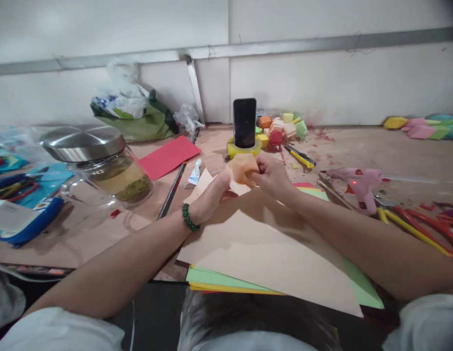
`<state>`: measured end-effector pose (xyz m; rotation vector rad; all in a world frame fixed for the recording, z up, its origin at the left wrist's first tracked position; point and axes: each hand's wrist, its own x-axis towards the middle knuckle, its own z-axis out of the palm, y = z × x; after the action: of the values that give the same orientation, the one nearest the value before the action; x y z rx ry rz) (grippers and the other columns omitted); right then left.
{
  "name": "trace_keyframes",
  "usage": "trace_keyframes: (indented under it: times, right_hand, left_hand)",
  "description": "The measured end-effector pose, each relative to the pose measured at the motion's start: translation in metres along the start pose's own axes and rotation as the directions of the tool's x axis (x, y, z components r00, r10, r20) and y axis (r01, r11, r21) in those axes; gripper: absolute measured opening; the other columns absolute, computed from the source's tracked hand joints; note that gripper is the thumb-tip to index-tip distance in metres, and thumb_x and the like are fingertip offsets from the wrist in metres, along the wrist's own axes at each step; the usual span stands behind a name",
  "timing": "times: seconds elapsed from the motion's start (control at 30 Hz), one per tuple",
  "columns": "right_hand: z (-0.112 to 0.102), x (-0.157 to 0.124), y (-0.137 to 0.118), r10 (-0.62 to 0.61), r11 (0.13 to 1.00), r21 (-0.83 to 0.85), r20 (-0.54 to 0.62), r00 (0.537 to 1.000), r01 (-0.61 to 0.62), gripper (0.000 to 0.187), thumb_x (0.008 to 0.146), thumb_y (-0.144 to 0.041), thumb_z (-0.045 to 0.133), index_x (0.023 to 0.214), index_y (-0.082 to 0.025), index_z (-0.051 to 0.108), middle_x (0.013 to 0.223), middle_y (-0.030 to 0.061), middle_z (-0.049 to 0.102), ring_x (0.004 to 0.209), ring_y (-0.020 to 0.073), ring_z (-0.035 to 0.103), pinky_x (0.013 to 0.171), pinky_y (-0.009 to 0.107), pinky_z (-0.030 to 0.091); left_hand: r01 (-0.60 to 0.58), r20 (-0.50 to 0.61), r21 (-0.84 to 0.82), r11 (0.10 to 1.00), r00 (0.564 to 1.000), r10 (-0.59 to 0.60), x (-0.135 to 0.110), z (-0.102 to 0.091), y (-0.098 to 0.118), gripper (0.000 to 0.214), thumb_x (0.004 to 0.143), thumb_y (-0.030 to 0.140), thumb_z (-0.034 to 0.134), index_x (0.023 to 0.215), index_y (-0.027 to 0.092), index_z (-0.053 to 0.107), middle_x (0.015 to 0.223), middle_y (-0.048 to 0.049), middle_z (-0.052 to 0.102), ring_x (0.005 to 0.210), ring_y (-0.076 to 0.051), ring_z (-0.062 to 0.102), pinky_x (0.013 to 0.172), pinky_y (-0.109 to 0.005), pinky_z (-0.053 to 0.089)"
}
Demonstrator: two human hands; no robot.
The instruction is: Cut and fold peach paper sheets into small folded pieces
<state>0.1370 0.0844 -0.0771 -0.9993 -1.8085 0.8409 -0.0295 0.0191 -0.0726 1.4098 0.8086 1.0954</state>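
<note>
A folded piece of peach-orange paper (241,168) is held up between both hands, above a stack of coloured sheets. My left hand (211,196), with a green bead bracelet at the wrist, grips its left side. On the right side, the fingers of my right hand (272,174) pinch the same paper, partly inside its fold. Below lies a large peach sheet (263,248) on top of green (219,279) and yellow sheets. A smaller peach piece (202,184) shows beside my left hand.
A phone (244,122) stands in a yellow tape roll (231,149), with small paper boxes (281,129) beside it. To the left are a glass jar (127,180) and red paper (169,157); to the right, a cutter (301,157), a pink glue gun (361,185) and scissors (423,226).
</note>
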Motion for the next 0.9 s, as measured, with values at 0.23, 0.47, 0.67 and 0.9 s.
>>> trace_keyframes:
  times: [0.23, 0.47, 0.67, 0.9]
  right_hand:
    - [0.011, -0.008, -0.007, 0.133, 0.979, 0.151, 0.018, 0.991, -0.134, 0.013, 0.069, -0.018, 0.056, 0.074, -0.023, 0.046, 0.063, -0.0040, 0.057, 0.053, 0.0147, 0.061, 0.046, 0.026, 0.048]
    - [0.015, -0.015, -0.016, 0.160, 0.963, 0.200, 0.117, 0.980, -0.181, 0.017, 0.075, -0.023, 0.058, 0.076, -0.023, 0.041, 0.058, -0.0057, 0.060, 0.048, 0.0138, 0.064, 0.046, 0.025, 0.048]
    - [0.015, -0.016, -0.016, 0.153, 0.962, 0.208, 0.131, 0.979, -0.178, 0.021, 0.074, -0.023, 0.057, 0.089, -0.024, 0.042, 0.061, -0.0074, 0.059, 0.049, 0.0131, 0.060, 0.049, 0.027, 0.049]
    - [0.017, -0.022, -0.015, 0.056, 0.991, 0.105, 0.198, 0.979, -0.078, 0.023, 0.080, -0.036, 0.060, 0.096, -0.021, 0.053, 0.067, -0.0044, 0.059, 0.053, 0.0128, 0.056, 0.051, 0.026, 0.045]
  left_hand:
    - [0.100, -0.156, 0.203, 0.974, 0.985, -0.069, -0.003, 0.009, 0.004, 0.031, 0.077, 0.032, 0.070, 0.102, 0.015, 0.065, 0.102, -0.0110, 0.073, 0.097, -0.023, 0.066, 0.087, -0.038, 0.054]
    - [0.177, -0.390, 0.186, 0.967, 0.916, -0.092, 0.004, 0.001, -0.004, 0.030, 0.073, 0.004, 0.048, 0.096, 0.017, 0.062, 0.112, -0.0104, 0.070, 0.098, -0.021, 0.068, 0.082, -0.031, 0.058]
    - [0.082, -0.397, 0.418, 0.905, 0.912, 0.100, 0.001, -0.004, -0.006, 0.023, 0.078, 0.011, 0.047, 0.093, 0.018, 0.064, 0.102, -0.0070, 0.072, 0.093, -0.020, 0.068, 0.081, -0.032, 0.058]
    - [-0.128, -0.268, 0.473, 0.872, 0.922, 0.281, 0.000, -0.012, -0.004, 0.026, 0.087, 0.044, 0.059, 0.091, 0.020, 0.067, 0.094, -0.0063, 0.073, 0.088, -0.022, 0.067, 0.079, -0.035, 0.058]
